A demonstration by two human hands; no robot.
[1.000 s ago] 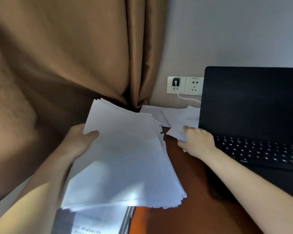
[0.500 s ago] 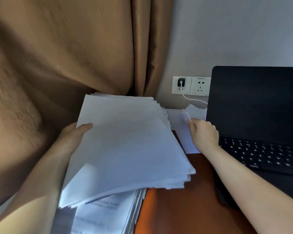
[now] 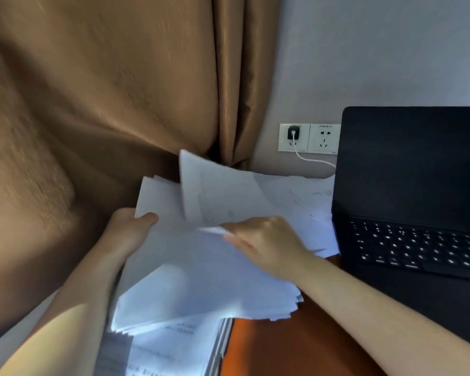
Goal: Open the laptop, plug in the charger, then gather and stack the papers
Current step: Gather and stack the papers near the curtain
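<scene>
My left hand (image 3: 129,230) grips the left edge of a thick stack of white papers (image 3: 196,283), thumb on top, holding it above the desk's left end. My right hand (image 3: 266,244) pinches a single white sheet (image 3: 215,191) by its lower edge and holds it over the stack, tilted up and blurred. More loose sheets (image 3: 304,202) lie on the desk beside the open black laptop (image 3: 413,199), whose screen is dark. A black charger plug (image 3: 293,133) sits in the wall socket, its white cable running down behind the laptop.
A brown curtain (image 3: 106,104) hangs close on the left and behind the papers. Printed documents (image 3: 174,348) lie under the held stack at the desk's near left. The reddish wooden desk (image 3: 282,346) shows between my arms. A second wall socket (image 3: 324,138) is free.
My right hand has lifted a sheet from the loose pile by the laptop and carried it left over the stack. The left hand keeps its hold on the stack.
</scene>
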